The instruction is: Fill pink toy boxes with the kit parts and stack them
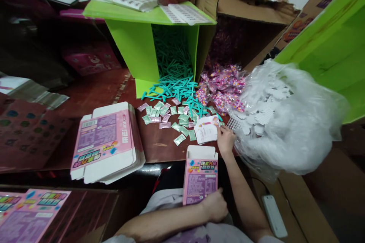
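Note:
My left hand (215, 205) is closed around the lower end of a pink and purple printed box (201, 182), held upright near my lap with its white top flap up. Beyond it, my right hand (226, 139) pinches the right edge of a small stack of white printed leaflets (205, 131) on the table. Small green and pink sachets (179, 139) lie scattered just left of the leaflets. Teal plastic hammer-shaped sticks (178, 87) spill from a green bin behind them. To the right of the sticks are clear bags of colourful beads (222, 87).
A pile of flattened pink boxes (105, 140) lies at the left. A large clear plastic bag with white pegboard-like pieces (285, 121) bulges at the right. The green bin (134, 45) carries paper stacks on top. A white power bank (274, 215) rests lower right.

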Tool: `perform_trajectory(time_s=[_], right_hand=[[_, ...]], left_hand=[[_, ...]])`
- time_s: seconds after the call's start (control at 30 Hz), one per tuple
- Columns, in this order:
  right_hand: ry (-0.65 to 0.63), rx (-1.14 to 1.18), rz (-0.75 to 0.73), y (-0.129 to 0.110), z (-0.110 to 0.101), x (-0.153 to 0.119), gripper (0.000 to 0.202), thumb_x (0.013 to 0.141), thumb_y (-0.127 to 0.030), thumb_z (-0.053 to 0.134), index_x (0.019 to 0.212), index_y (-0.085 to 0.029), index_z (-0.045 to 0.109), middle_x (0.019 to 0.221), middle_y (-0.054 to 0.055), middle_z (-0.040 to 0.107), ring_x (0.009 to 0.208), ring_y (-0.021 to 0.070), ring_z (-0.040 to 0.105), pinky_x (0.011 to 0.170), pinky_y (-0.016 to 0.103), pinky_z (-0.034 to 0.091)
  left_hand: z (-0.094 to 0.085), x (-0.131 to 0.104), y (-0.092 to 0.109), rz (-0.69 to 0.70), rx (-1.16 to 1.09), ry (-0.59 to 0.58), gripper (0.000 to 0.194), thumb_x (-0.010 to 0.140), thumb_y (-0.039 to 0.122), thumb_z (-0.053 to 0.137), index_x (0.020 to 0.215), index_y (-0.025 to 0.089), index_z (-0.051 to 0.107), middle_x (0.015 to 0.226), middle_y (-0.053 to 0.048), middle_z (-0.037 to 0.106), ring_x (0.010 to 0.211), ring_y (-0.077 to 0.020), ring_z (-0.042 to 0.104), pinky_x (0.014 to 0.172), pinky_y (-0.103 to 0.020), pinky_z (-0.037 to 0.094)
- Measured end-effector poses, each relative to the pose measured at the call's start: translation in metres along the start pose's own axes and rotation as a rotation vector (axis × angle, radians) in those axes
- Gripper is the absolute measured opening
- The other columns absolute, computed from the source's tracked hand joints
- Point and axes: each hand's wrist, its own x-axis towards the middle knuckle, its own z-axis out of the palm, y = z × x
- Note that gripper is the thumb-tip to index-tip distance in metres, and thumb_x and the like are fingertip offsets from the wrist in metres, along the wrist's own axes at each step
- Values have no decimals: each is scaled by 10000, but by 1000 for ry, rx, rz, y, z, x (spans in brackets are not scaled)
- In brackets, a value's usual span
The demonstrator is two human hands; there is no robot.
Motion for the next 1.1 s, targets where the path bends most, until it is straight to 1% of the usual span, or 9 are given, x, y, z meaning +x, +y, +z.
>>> perform_trajectory(time_s=[0.1,0.2,0.3,0.37,0.5,0.63,0.9,1.0,1.1], right_hand=[[148,179,1,1,-4,-3,289,870,-357,529,892,-157,736,1031,133,686,931,236,607,861,387,416],[300,528,79,6,-16,-8,287,814,-389,611,866,-132,728,826,105,710,768,209,636,755,351,485],[150,669,32,14,-25,-20,220,767,-365,674,782,-152,724,726,59,682,664,178,615,638,305,488],[-3,601,-92,19,-27,-31,161,765,-333,683,734,-182,729,670,34,646,639,162,587,610,292,467],[-195,389,-353,29,-31,-36,130,792,-320,664,860,-239,740,767,39,694,734,186,598,718,338,451],[-52,191,-302,57,-45,13,274,885,-318,525,1089,-201,665,1043,78,692,956,217,598,879,371,418],[-144,-402,-42,61,-15,92,599,813,-342,580,1328,-81,422,1106,170,631,1041,308,537,884,406,342],[-137,-465,71,49,-8,96,602,752,-241,587,1291,-26,428,1011,192,639,996,320,550,860,406,332],[-113,-454,52,39,-11,104,383,767,-207,515,1117,-58,564,1038,201,625,1023,320,534,889,407,313]], left_hand=[[-29,-12,-6,117,-7,104,217,744,253,672,540,189,630,538,-12,614,572,-152,562,703,-368,412],[-77,-39,-26,46,-70,566,272,857,396,535,751,176,656,807,-53,655,798,-181,576,778,-387,410],[-117,-82,-73,-453,-218,979,195,900,263,462,932,179,635,906,-68,640,883,-183,563,787,-356,426],[-126,-110,-114,-836,-252,1106,188,912,235,448,957,197,626,910,-66,622,890,-184,555,792,-340,448],[-107,-139,-175,-1027,-88,827,275,830,330,594,1079,227,649,1112,-97,571,1014,-258,521,863,-401,455],[-80,-141,-187,-1036,26,636,297,882,238,476,1121,180,643,1103,-120,597,956,-273,522,832,-416,464],[-96,-145,-234,-1167,28,887,295,915,276,397,966,165,666,1172,-134,594,1073,-282,526,890,-418,442],[-101,-149,-264,-1292,76,833,288,888,319,449,910,176,698,1401,-124,435,1260,-380,359,941,-515,375],[-102,-148,-280,-1306,65,762,276,886,309,453,922,203,705,1352,-101,505,1259,-387,349,943,-556,326]])
